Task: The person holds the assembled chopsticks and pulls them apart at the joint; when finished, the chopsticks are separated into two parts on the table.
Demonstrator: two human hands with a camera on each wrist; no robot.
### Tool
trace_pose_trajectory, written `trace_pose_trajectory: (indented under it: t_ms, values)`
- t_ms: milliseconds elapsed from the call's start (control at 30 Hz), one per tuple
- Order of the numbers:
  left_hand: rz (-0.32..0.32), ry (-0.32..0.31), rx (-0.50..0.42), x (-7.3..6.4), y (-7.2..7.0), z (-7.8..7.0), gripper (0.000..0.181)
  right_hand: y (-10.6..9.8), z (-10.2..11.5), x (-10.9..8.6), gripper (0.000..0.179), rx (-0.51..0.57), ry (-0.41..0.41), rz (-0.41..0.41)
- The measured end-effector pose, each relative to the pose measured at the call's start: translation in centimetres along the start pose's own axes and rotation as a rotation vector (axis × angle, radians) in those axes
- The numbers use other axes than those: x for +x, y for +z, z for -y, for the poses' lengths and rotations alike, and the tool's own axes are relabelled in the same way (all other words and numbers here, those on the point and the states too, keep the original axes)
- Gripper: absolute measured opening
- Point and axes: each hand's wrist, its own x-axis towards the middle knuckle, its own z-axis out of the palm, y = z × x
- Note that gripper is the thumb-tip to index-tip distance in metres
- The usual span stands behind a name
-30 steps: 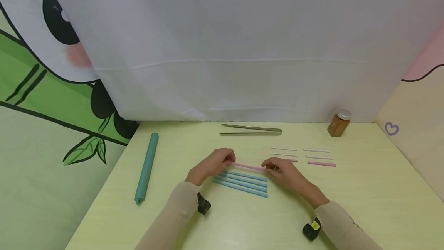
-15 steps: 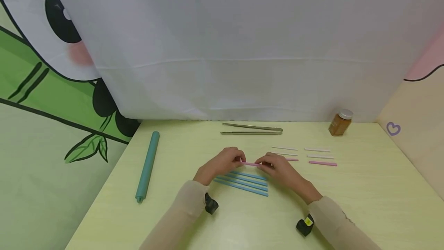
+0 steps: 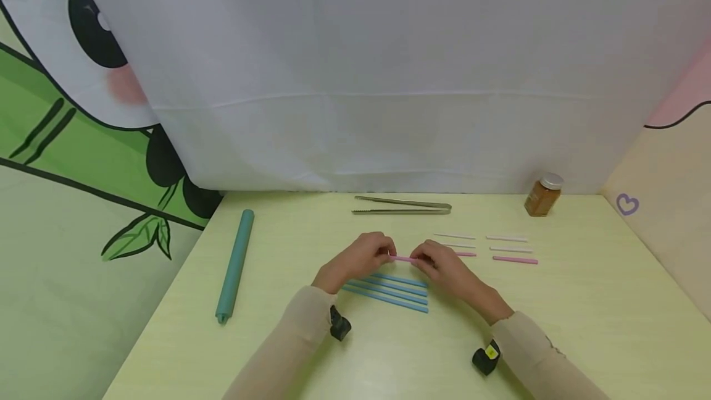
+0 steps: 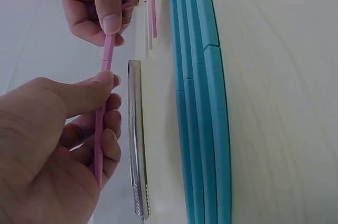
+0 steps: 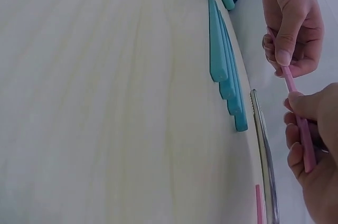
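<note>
Pink stick in hand: we see the pink stick (image 4: 108,55) held lengthwise between both hands, just beyond the blue sticks, with a thin line across it in the gap between the fingers, which we read as a join
Left hand: the left hand (image 3: 361,258) pinches one end between thumb and fingertips, the other fingers curled along its length
Right hand: the right hand (image 3: 444,270) likewise grasps the other end between thumb and fingers
Blue sticks: four blue sticks (image 4: 203,102) lie side by side on the table (image 3: 411,350), each with a seam partway along, so we judge these finished
Pink join: we take this as the step in hand, perhaps nearly made; how firmly the parts meet, we cannot tell
White pieces: four short white pieces (image 3: 510,249) lie to the right, in two columns, apparently waiting their turn
Other pink pieces: two more pink pieces (image 3: 515,260) lie below the white ones, one per column; we count them as left to do
Our tally: four blue ones done, one pink under way, and, if the columns pair up, three pairs remaining
Metal tongs: the tongs (image 3: 400,212) lie beyond the hands, held by neither
</note>
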Motion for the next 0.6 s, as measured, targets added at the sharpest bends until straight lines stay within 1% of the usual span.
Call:
trace_pose_trajectory:
  t_ms: [200,300,400,500,600]
  values:
    - [-0.044,0.069,0.000,0.3,0.2,0.3,0.006,0.0,-0.1,0.1,0.010,-0.043,0.006,0.011]
    - [-0.056,0.077,0.012,0.6,0.4,0.5,0.006,0.0,-0.1,0.0,0.010,-0.055,0.006,0.009]
    - [-0.068,0.086,0.023,0.8,0.5,0.6,0.007,-0.1,-0.1,0.0,0.007,-0.060,-0.002,-0.009]
    - [-0.076,0.094,0.027,1.1,0.5,0.5,0.006,-0.2,-0.2,-0.1,0.009,-0.067,-0.013,-0.028]
    - [-0.077,0.087,0.032,1.2,0.5,0.4,0.007,-0.3,-0.3,-0.2,0.009,-0.061,-0.016,-0.040]
